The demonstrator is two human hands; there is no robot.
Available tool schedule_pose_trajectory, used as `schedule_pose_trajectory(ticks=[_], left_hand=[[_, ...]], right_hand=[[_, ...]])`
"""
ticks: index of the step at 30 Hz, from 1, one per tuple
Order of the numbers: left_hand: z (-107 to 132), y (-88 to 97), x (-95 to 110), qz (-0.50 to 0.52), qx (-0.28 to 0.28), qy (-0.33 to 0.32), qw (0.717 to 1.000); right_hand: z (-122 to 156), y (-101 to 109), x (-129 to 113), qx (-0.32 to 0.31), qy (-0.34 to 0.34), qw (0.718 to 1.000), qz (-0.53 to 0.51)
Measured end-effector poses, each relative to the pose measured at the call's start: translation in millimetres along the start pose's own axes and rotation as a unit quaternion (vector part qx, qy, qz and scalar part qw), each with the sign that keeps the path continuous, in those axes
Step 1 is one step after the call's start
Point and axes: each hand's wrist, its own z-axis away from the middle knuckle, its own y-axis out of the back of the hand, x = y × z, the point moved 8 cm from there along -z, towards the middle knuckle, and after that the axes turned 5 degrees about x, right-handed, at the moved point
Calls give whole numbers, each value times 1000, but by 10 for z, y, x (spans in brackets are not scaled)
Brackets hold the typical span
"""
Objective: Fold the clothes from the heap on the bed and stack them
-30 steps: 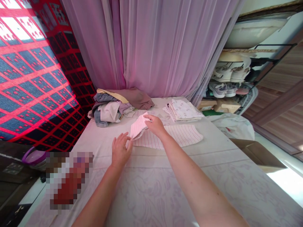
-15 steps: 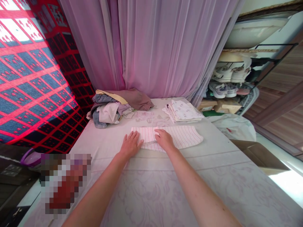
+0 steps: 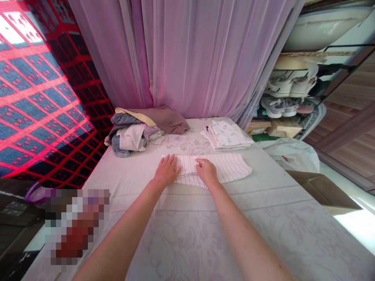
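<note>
While left hand (image 3: 167,170), right hand (image 3: 206,172) press striped cloth (image 3: 227,168) | right end free

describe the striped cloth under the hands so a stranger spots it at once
Find the sheer lilac curtain and the pale floral cover spread below it. Under the left hand and right hand lies a pink-striped white garment, the only striped piece, unlike the crumpled clothes heap and printed stack beyond it.

The left hand (image 3: 167,170) and right hand (image 3: 206,172) press flat on a striped pink garment (image 3: 222,168); folded clothes lie beyond.
</note>
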Motion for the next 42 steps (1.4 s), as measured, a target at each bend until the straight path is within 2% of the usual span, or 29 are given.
schedule_pose_trajectory(ticks=[7,10,13,16,18,21,24,28,32,35,39,42], left_hand=[[46,-90,18,-2,-3,-5,1000],[47,-137,6,2,-2,-3,1000],[47,-182,-1,-4,-4,0,1000],[51,-194,9,-12,-5,-1,1000],[48,-200,6,-11,-21,5,1000],[39,-228,-32,-1,-72,29,997],[24,-224,-110,9,-94,66,993],[20,-204,-243,13,-74,122,990],[32,-235,-342,25,-66,131,989],[49,-255,-520,36,-73,155,985],[-7,-200,-758,48,-80,144,985],[-132,-107,-857,47,-83,119,988]], right_hand=[[-8,-2,118,-8,-21,1000,9],[19,12,98,-13,-15,999,25],[37,95,-63,17,26,998,52],[46,105,-353,41,123,989,70],[54,-37,-473,-3,172,980,95],[62,-303,-408,-94,153,972,152],[73,-409,-306,-123,123,968,183],[83,-402,-303,-118,124,967,186],[76,-398,-305,-112,122,969,182],[73,-413,-296,-107,125,970,179],[78,-414,-299,-94,133,970,178],[85,-402,-308,-88,131,972,175]])
